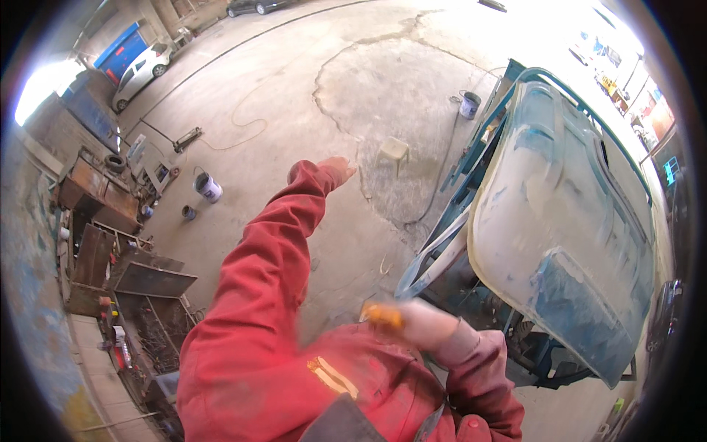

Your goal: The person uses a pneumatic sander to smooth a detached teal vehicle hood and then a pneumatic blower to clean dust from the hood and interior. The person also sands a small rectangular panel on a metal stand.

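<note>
1. My right hand [428, 324] is in front of my chest, fingers closed round a yellow-orange thing [384, 315]. Both are blurred, so I can't tell what kind of thing it is, or exactly how tight my grip is.

2. My left hand [336, 171] reaches out ahead over the floor [280, 96], on the near left side of the pale stool [394, 152]. I see nothing in it; how far its fingers are spread, I can't tell.

3. The yellow-orange thing is off the floor, left of the near lower edge of the vehicle body [560, 184], and looks apart from it. Neither of my hands appears to touch that body.

4. As for how far things are: pale coating covers much of the body's broad panel, with blue-green showing along its upper edge and in its lower corner. I judge the surface uneven and not yet finished. How smooth it is, I can't tell from here.

5. Beyond the stool, a bucket [469, 105] stands near the body's far corner; another pail [208, 188] stands toward the floor's left edge.
</note>
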Available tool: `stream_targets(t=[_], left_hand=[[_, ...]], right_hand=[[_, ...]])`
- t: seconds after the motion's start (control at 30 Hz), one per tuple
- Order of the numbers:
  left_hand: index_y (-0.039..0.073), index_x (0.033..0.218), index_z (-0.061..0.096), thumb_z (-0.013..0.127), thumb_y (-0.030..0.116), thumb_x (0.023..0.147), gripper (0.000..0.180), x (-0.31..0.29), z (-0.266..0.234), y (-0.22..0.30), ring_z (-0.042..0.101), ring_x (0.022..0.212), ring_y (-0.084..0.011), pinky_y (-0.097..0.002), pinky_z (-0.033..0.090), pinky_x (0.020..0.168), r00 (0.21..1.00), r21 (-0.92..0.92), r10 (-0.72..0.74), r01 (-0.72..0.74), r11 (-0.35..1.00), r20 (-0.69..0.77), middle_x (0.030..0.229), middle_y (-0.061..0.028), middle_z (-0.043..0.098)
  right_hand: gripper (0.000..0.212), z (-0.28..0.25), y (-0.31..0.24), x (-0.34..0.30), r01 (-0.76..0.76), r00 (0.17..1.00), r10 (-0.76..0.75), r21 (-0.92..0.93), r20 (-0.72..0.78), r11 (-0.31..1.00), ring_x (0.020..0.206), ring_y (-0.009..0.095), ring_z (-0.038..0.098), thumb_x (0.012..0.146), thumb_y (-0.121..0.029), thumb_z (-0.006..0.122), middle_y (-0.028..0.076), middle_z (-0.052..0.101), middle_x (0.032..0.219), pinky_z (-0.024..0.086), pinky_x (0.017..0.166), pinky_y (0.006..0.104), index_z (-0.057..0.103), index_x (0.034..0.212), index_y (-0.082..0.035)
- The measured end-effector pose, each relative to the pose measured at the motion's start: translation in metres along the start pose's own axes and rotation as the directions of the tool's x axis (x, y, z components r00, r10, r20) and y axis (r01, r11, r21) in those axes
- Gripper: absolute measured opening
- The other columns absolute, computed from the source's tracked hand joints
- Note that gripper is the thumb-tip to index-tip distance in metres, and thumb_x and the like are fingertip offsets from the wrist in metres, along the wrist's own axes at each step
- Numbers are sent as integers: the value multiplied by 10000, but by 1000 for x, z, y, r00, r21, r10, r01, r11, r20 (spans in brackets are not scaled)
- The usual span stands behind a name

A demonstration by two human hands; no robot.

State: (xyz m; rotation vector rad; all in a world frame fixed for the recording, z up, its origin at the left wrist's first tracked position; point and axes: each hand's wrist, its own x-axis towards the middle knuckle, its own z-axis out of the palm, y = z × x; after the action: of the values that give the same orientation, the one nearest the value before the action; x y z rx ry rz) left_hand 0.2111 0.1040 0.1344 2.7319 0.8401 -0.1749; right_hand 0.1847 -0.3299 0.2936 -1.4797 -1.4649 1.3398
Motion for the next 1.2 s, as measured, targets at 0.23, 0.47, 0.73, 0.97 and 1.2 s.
stream_targets(t=[0.23, 0.47, 0.73, 0.97, 1.2], left_hand=[[-7, 1341, 530, 559, 380, 958, 546, -63, 1, 56, 631, 1145, -333, -417, 486, 960, 954, -419, 236, -293, 860, -184, 1195, -216, 664], [-91, 1483, 254, 748, 152, 746, 920, -230, -30, 254, 349, 1406, -407, -457, 272, 1165, 492, -506, 698, -836, 212, -520, 1482, -268, 387], [-86, 1382, 403, 675, 69, 776, 682, -224, -22, 323, 508, 1203, -443, -465, 404, 1050, 441, -277, 687, -898, 343, -578, 1324, -254, 511], [23, 1113, 600, 640, 38, 884, 232, -253, -22, 274, 616, 838, -254, -325, 482, 754, 453, -824, 889, -475, 308, 72, 913, -107, 603], [76, 955, 623, 686, 278, 892, 221, -302, -8, 322, 603, 746, -415, -408, 486, 648, 336, -597, 922, -705, 383, 194, 790, -195, 612]], right_hand=[[228, -1, 9, -11, 37, 611, 143, 208, -779, 977, 854, 218, 590, 954, -154, 619, 89, 619, 927, 475, 755, 323, 592, 1148, -36], [211, -28, 0, -32, 528, 161, 113, 182, -980, 829, 915, 52, 538, 999, -131, 587, -26, 601, 1012, 458, 780, 220, 577, 1194, -50], [471, -29, -9, -69, 611, 178, 13, 121, -984, 783, 1133, 125, 526, 974, -155, 633, 43, 561, 1183, 432, 983, 279, 460, 1375, 22], [715, -59, 59, -259, -189, -47, 155, 161, -987, 969, 1160, 306, 597, 805, -311, 788, 213, 543, 1353, 469, 980, 408, 489, 1353, 39], [628, -89, 115, -347, -772, -562, -205, 419, -801, 478, 1223, 377, 518, 808, -245, 754, 230, 558, 1292, 424, 1040, 442, 495, 1336, -25]])
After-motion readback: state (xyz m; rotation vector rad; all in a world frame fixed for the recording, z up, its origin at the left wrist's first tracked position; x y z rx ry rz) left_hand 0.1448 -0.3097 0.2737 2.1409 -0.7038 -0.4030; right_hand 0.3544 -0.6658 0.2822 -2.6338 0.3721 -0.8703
